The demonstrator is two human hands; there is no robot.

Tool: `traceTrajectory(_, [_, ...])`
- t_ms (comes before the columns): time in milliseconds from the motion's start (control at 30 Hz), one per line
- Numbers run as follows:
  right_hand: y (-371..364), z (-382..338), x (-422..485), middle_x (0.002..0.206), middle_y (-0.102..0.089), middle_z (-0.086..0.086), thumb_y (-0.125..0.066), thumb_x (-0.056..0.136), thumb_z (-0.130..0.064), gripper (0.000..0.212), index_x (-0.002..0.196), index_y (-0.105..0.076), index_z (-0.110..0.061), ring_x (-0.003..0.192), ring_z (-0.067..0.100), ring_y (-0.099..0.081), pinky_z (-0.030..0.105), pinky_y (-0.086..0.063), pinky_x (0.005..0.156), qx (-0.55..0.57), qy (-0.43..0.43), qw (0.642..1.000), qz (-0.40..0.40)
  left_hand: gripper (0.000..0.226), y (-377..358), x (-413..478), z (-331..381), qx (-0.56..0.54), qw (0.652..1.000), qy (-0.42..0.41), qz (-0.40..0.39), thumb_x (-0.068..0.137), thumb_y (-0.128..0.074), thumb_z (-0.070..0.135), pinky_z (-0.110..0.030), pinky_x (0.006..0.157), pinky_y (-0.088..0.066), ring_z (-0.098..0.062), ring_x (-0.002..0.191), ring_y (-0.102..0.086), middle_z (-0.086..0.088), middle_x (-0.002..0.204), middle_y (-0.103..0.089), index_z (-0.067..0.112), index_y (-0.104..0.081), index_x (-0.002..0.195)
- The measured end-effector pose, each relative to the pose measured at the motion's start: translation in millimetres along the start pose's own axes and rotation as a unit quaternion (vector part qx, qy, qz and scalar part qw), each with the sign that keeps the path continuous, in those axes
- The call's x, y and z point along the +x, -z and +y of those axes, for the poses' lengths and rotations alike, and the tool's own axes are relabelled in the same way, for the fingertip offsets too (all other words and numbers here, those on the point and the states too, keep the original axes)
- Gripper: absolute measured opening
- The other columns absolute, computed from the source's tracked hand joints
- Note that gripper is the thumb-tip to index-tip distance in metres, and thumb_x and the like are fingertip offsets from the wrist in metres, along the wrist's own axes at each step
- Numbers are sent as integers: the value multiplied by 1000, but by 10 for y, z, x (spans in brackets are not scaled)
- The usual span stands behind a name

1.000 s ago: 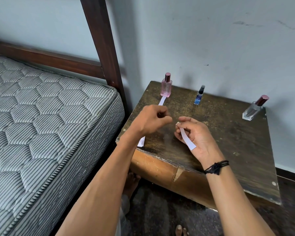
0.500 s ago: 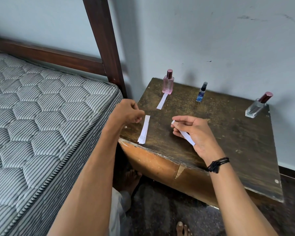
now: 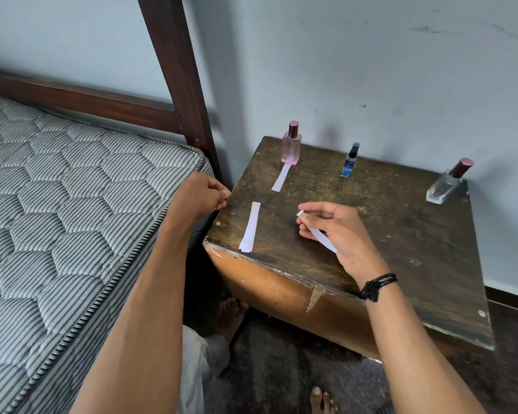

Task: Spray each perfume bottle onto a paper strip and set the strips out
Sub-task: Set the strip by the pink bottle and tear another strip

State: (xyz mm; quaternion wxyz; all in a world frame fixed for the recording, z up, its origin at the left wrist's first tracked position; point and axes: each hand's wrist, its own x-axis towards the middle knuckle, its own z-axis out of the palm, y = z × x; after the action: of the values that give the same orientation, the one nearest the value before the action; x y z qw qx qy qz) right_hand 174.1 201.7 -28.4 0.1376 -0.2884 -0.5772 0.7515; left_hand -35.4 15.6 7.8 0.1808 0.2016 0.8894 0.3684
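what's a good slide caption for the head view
Right hand pinches a paper strip over the wooden table, another strip lies before the pink bottle.

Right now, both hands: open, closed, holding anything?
Left hand: closed, fingers curled, nothing visible in them.
Right hand: closed on a paper strip, pinched between thumb and fingers.

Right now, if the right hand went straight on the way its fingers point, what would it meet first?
Probably the white paper strip lying at the dark wooden table's near-left corner, if the right hand travels low; depth is unclear.
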Motion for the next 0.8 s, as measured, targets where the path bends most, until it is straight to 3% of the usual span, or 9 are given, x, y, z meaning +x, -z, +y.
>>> traceTrajectory(133, [-5, 2, 1, 89, -78, 15, -72, 90, 8, 18, 102, -78, -5, 78, 20, -74, 32, -64, 76, -2, 1, 1000, 10, 14, -107, -51, 144, -7, 999, -49, -2, 91, -70, 8, -28, 69, -55, -10, 62, -63, 0, 68, -70, 18, -77, 84])
traceTrajectory(300, [13, 8, 14, 91, -80, 11, -71, 90, 9, 24, 101, -78, -12, 87, 24, -78, 32, -65, 77, -49, 27, 998, 36, 12, -436, -175, 403, 30, 989, -121, -81, 85, -79, 19, -14, 73, -49, 1, 77, -64, 10, 83, -72, 20, -79, 98])
traceTrajectory(400, [25, 25, 26, 91, -80, 8, -73, 89, 10, 27, 102, -76, -14, 87, 26, -79, 37, -65, 81, -71, 36, 996, 44, 17, -647, -235, 491, 53, 981, -146, -115, 82, -82, 25, -7, 68, -43, 8, 72, -60, 13, 79, -70, 21, -80, 98])
traceTrajectory(600, [60, 62, 28, 90, -80, 7, -79, 85, 5, 25, 102, -71, -12, 85, 25, -79, 42, -63, 82, -105, 55, 992, 44, 27, -842, -282, 580, 31, 978, -156, -133, 77, -88, 28, -20, 80, -53, -3, 77, -66, 6, 87, -75, 19, -78, 101])
traceTrajectory(800, [139, 47, 5, 90, -80, 6, -79, 86, 2, 22, 103, -71, -10, 86, 24, -80, 32, -65, 78, -110, 59, 992, 35, 11, -894, -313, 646, 46, 976, -181, -109, 83, -82, 26, -28, 83, -54, -10, 86, -67, 7, 86, -75, 22, -81, 93])
